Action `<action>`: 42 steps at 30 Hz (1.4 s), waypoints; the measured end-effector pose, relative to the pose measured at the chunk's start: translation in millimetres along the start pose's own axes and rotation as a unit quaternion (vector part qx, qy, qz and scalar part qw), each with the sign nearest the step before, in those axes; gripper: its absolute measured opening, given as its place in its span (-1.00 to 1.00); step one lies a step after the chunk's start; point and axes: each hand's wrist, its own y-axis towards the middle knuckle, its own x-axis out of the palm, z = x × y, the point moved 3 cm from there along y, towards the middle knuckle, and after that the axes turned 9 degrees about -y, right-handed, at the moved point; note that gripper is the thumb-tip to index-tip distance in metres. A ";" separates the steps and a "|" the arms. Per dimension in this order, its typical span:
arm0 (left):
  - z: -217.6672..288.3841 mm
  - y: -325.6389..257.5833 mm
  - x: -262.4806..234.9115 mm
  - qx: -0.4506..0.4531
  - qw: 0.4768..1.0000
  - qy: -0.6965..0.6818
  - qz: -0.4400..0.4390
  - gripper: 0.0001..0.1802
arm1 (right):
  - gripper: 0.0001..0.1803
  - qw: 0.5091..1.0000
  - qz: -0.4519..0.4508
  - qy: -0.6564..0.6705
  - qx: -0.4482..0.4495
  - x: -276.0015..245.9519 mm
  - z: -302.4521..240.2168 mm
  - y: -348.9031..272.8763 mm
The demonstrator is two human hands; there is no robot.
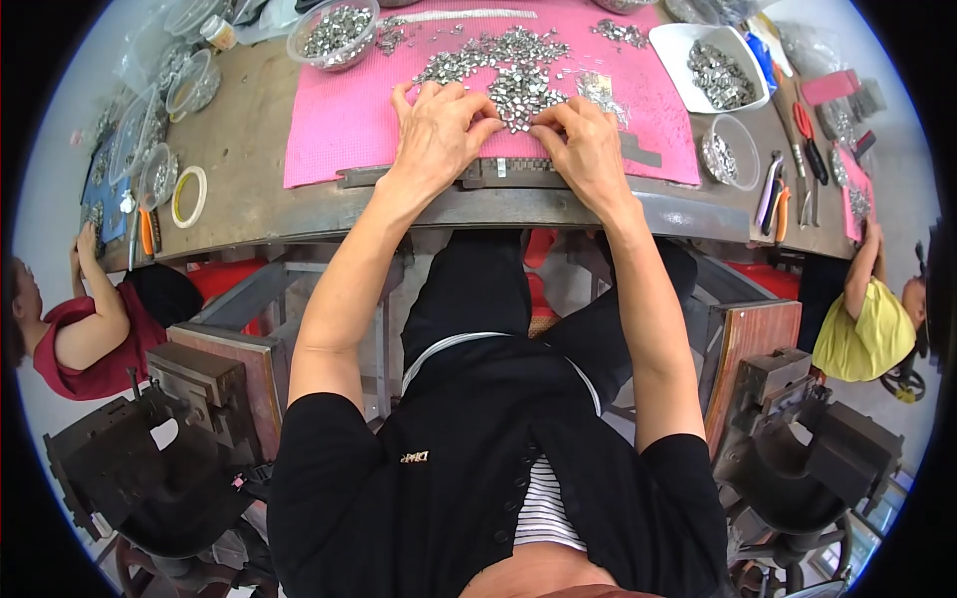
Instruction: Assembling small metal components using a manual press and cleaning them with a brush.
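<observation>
A heap of small shiny metal pieces point(520, 95) lies on a pink textured mat point(329, 130). At the heap's near left edge is my left hand point(439, 130), its thumb and forefinger drawn together. My right hand point(586, 148) pinches at the near right edge, thumb against forefinger. Whatever either pinch holds is too small to make out. Just below the fingertips, a dark slotted metal bar point(533, 171) runs along the mat's front edge, with one bright piece point(500, 167) on it. A clear bag of small pieces point(598, 92) lies beyond my right hand.
Tubs of metal pieces stand around the mat: a round tub point(335, 38), a white tray point(688, 60) and a clear cup point(736, 149). Pliers point(775, 194) and red-handled cutters point(809, 140) lie right, a tape roll point(189, 196) left. Other people work at both sides.
</observation>
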 end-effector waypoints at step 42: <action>20.7 -6.1 -1.3 0.036 0.998 -0.058 0.012 -0.90 | -0.92 0.998 0.020 0.048 0.022 -21.7 -10.0 -34.9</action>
